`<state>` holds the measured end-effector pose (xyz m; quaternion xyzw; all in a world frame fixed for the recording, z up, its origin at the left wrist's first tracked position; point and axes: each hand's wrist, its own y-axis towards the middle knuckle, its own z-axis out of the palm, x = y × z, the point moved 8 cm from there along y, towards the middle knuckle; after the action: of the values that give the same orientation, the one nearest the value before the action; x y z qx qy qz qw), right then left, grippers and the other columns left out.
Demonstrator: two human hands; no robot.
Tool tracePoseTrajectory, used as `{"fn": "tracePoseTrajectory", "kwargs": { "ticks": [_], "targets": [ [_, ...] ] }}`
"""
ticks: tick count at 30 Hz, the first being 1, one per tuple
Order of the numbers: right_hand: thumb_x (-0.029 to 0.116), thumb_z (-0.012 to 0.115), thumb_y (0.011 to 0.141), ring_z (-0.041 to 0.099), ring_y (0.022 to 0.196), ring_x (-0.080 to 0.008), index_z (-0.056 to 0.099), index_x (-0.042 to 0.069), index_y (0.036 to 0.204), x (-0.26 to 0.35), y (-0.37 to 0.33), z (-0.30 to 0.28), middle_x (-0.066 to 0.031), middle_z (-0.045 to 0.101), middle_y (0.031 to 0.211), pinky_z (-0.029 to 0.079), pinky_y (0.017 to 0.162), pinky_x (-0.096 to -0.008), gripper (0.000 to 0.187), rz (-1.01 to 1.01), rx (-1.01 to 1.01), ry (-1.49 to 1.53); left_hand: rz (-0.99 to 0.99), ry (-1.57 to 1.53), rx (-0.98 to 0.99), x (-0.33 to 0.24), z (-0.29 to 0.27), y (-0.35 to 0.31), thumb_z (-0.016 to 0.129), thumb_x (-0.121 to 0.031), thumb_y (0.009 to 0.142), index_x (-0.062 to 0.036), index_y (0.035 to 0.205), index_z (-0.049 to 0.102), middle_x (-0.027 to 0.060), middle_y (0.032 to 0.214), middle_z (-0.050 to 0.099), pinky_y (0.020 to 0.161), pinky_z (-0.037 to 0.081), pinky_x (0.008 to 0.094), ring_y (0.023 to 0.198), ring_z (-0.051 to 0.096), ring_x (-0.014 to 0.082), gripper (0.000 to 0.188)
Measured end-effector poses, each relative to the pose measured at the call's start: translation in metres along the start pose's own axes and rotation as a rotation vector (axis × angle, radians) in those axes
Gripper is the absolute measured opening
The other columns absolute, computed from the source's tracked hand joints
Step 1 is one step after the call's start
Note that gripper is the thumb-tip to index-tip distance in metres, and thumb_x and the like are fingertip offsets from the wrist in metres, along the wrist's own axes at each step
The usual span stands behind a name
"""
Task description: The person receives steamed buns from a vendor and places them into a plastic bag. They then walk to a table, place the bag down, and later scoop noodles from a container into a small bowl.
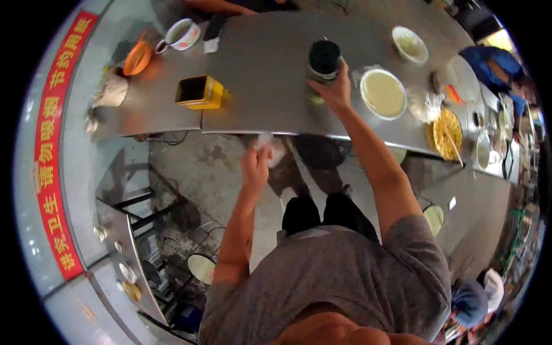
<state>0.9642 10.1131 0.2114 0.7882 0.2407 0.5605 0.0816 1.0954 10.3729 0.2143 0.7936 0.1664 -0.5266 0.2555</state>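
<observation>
My right hand (336, 89) reaches over the metal table (259, 75) and is closed around a jar with a dark lid (325, 56); the jar's lower part is partly hidden by my fingers. In front of the table's near edge, my left hand (255, 167) pinches a crumpled whitish tissue (275, 150), blurred a little. To the left of the jar stands a yellow square tin (211, 95) with a dark open top. Just right of my right hand sits a round white bowl of pale yellow-green stuff (382, 95).
A floral enamel mug (183, 35) and an orange basket (138, 57) stand at the far left. Toward the right are a white bowl (410, 45), a plastic bag (424, 105) and a yellow dish of food (447, 135) with chopsticks. Stools (201, 268) stand on the floor. People are at the right edge.
</observation>
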Motion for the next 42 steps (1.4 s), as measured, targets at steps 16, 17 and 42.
{"fn": "tracePoseTrajectory", "kwargs": {
  "ticks": [16, 17, 42],
  "targets": [
    [0.010, 0.065, 0.074, 0.061, 0.084, -0.0195, 0.055, 0.001, 0.103, -0.091, -0.319, -0.095, -0.0109, 0.062, 0.089, 0.047, 0.074, -0.0282, 0.032, 0.834, 0.192, 0.158, 0.202, 0.274, 0.055, 0.046, 0.100, 0.064, 0.056, -0.009, 0.083, 0.0023, 0.095, 0.054, 0.0113, 0.095, 0.054, 0.065, 0.044, 0.0316, 0.082, 0.054, 0.0256, 0.016],
    [0.011, 0.064, 0.075, 0.062, 0.084, -0.0193, 0.056, 0.002, 0.101, -0.103, -0.340, -0.103, -0.0104, 0.063, 0.088, 0.048, 0.072, -0.0286, 0.028, 0.873, 0.245, 0.102, 0.235, 0.305, 0.038, 0.046, 0.101, 0.060, 0.056, -0.008, 0.082, 0.0023, 0.096, 0.054, 0.0115, 0.099, 0.053, 0.066, 0.044, 0.0322, 0.086, 0.053, 0.0263, 0.018],
    [0.023, 0.061, 0.075, 0.060, 0.069, -0.0153, 0.057, -0.001, 0.088, -0.309, -0.425, -0.136, -0.0072, 0.059, 0.070, 0.048, 0.060, -0.0293, 0.027, 1.270, 0.196, 0.305, 0.368, 0.730, 0.016, 0.072, 0.142, 0.072, 0.074, -0.025, 0.067, 0.0013, 0.115, 0.045, 0.0195, 0.118, 0.047, 0.091, 0.035, 0.0427, 0.105, 0.047, 0.0370, 0.061]
  ]
}}
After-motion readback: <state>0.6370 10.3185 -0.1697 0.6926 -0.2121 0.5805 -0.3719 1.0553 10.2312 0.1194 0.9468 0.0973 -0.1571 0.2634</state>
